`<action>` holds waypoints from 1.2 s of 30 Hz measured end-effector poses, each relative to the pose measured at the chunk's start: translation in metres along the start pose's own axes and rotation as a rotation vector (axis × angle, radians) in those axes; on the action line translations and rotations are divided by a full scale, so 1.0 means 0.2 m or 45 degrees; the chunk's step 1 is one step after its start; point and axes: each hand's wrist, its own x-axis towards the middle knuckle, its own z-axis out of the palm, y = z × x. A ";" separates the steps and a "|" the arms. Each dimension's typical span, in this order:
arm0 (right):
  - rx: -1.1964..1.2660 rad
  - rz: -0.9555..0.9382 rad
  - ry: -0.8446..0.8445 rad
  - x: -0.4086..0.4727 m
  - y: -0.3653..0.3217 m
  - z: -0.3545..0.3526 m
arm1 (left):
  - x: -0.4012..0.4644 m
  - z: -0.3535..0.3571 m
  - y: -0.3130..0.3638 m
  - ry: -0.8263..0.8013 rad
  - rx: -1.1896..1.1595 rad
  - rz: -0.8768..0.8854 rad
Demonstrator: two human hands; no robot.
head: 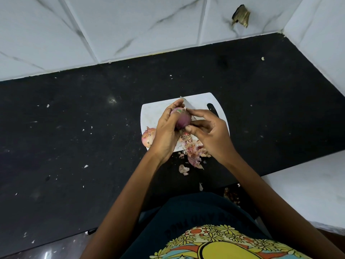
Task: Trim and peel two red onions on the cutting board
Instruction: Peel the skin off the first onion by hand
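Note:
My left hand grips a partly peeled red onion above the white cutting board. My right hand holds a knife, its blade sticking up behind the onion, with thumb and fingers against the onion's right side. A second red onion, still in its papery skin, sits at the board's near left corner, partly hidden by my left hand. Peeled skin scraps lie on the board's near edge and spill onto the counter.
The board sits on a black counter speckled with small bits. White marble-pattern tiled walls rise behind and to the right. More skin pieces lie near the counter's front edge.

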 end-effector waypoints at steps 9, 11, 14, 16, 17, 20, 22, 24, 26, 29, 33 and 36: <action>0.226 0.091 0.011 0.00 -0.01 -0.04 | -0.02 0.00 0.03 -0.218 -0.040 -0.137; 0.359 0.149 0.010 0.01 -0.01 -0.05 | -0.03 0.00 0.03 -0.260 -0.105 -0.175; 0.447 0.191 -0.008 0.02 0.00 -0.05 | -0.04 0.02 0.02 -0.248 -0.176 -0.200; 0.378 0.182 -0.025 0.02 0.01 -0.04 | -0.04 0.04 0.00 -0.154 -0.156 -0.168; 0.296 0.161 -0.033 0.02 0.02 -0.04 | -0.04 0.05 -0.02 -0.079 -0.119 -0.144; 0.025 0.083 -0.046 0.03 0.05 -0.01 | -0.03 0.08 -0.07 0.101 0.016 -0.068; -0.057 0.034 -0.024 0.03 0.05 0.00 | -0.02 0.10 -0.08 0.167 0.063 -0.020; -0.122 -0.011 -0.004 0.03 0.04 0.02 | -0.02 0.10 -0.07 0.221 0.041 0.003; -0.168 -0.058 0.017 0.02 0.04 0.03 | -0.01 0.10 -0.07 0.283 -0.011 -0.002; -0.245 -0.144 0.057 0.01 0.06 0.06 | 0.02 0.08 -0.07 0.357 -0.030 -0.022; -0.337 -0.205 0.096 0.01 0.06 0.05 | 0.03 0.07 -0.06 0.389 -0.024 -0.137; -0.358 -0.241 0.100 0.01 0.05 0.05 | 0.01 0.06 -0.05 0.323 0.001 -0.197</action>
